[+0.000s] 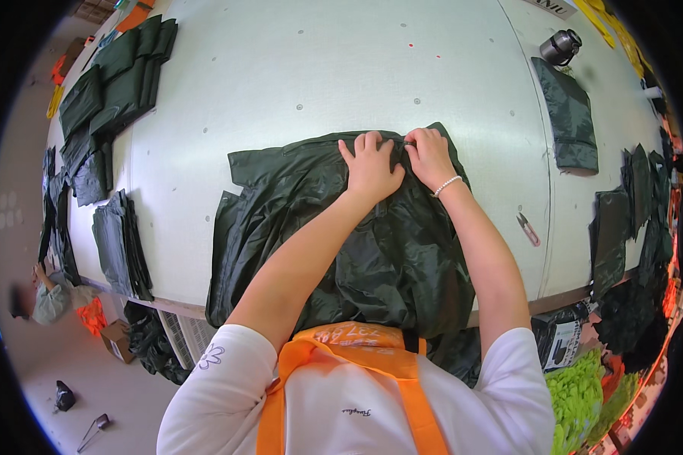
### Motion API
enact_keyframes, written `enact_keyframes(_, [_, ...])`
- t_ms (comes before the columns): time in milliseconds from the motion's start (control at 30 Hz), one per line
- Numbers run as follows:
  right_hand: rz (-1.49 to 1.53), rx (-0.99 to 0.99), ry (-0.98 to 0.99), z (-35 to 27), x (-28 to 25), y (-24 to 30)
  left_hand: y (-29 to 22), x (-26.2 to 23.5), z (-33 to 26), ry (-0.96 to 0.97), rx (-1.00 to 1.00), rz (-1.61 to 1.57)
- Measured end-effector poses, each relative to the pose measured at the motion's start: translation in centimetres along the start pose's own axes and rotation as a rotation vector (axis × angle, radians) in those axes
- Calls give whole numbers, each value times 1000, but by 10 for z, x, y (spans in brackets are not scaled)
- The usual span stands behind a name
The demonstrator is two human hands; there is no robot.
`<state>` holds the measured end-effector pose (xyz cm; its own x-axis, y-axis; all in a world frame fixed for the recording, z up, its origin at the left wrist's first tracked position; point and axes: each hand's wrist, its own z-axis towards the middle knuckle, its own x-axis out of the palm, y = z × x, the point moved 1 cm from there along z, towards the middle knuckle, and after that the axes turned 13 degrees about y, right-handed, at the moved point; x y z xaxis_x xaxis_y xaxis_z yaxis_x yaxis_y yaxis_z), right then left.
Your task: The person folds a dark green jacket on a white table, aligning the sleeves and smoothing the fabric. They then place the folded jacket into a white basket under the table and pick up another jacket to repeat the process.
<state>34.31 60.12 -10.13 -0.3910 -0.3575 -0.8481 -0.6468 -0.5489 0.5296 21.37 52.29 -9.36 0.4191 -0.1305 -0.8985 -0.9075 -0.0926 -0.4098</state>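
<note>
A dark green, shiny garment [281, 220] lies spread and wrinkled in front of me, its near part hanging toward my orange apron. My left hand [373, 168] rests palm down on its far part, fingers apart and their tips at the far edge. Just to the right, my right hand [430, 159] pinches the fabric at that same edge, with a bead bracelet at the wrist. Whether a small part sits between the right fingertips, I cannot make out. The garment's underside is hidden.
Thread snips [528, 229] lie on the white table [357, 68] to the right. Stacks of dark green pieces [121, 83] stand at the far left, with more cut pieces [121, 246] nearer. A folded bundle [568, 114] and a metal flask [561, 48] are at the far right.
</note>
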Motion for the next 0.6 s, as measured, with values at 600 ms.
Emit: enact_keyframes(600, [55,-251,-129,-6,-21,10,-2,-14,12,-35,-76,-297])
